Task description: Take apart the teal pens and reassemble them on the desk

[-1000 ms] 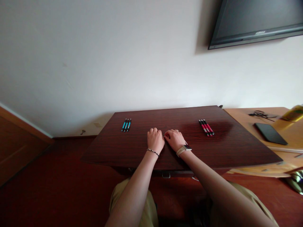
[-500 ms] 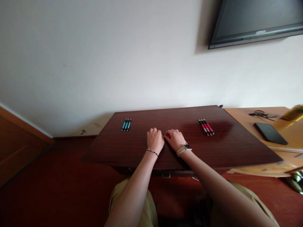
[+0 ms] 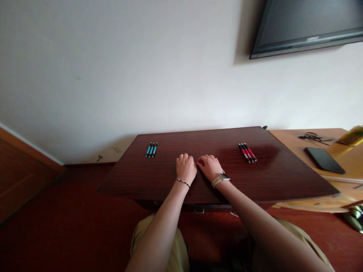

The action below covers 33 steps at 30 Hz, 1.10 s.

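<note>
1. My left hand [image 3: 186,167] and my right hand [image 3: 210,166] lie side by side on the dark wooden table [image 3: 272,177], near its middle and a little toward the near edge. Both are curled loosely, knuckles up, with the fingers tucked under. They just about touch each other where the thumbs meet. Neither hand is closed around anything that I can see.

2. The blue pens [image 3: 151,149] lie to the left and a little farther off than my left hand. There are three of them, packed close and parallel. Their long axis runs near-to-far, tilted slightly, with the far ends leaning right.

3. The red pens [image 3: 247,152] lie to the right and a little farther off than my right hand. They are also three, close together. Their long axis runs near-to-far too, but the far ends lean left, so the two sets fan out toward me.

4. My left hand is the nearer one to the blue pens and my right hand is the nearer one to the red pens. The red set sits somewhat farther out from its hand than the blue set does from its hand. Bare table lies between each hand and its set.

5. A lighter desk [image 3: 289,138] butts against the table's right side. On it lie a dark phone [image 3: 324,159] and a tangle of black cable [image 3: 312,136], all well apart from my hands.
</note>
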Tool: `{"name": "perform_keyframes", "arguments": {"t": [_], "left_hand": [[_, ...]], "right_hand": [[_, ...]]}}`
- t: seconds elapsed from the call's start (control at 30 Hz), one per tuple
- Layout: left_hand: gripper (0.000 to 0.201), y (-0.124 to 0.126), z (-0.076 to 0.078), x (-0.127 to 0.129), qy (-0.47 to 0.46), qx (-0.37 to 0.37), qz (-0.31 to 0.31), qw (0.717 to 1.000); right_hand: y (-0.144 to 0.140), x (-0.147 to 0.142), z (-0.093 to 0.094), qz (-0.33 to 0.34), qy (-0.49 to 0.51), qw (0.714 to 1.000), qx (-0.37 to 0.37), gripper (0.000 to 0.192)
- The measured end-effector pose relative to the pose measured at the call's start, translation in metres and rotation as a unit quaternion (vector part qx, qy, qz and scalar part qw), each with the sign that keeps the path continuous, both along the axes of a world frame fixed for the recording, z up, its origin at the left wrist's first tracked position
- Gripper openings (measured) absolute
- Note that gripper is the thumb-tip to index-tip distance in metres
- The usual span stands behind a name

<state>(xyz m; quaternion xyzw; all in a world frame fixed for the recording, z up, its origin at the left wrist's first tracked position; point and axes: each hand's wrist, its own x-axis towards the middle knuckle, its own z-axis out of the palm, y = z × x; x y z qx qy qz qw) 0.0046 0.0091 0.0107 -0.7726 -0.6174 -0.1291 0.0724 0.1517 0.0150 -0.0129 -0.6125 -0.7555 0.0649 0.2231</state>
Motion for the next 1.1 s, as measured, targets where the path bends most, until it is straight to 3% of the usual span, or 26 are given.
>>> {"name": "perform_keyframes", "arguments": {"t": [0.6, 1.1], "left_hand": [[0.009, -0.008, 0.010, -0.011, -0.017, -0.012, -0.023, 1.000], [0.013, -0.019, 0.016, -0.051, -0.049, 0.029, -0.008, 0.998]], "right_hand": [[-0.011, 0.010, 0.005, 0.002, -0.011, 1.000, 0.012, 0.016], [-0.028, 0.063, 0.008, -0.029, -0.021, 0.998, 0.045, 0.026]]}}
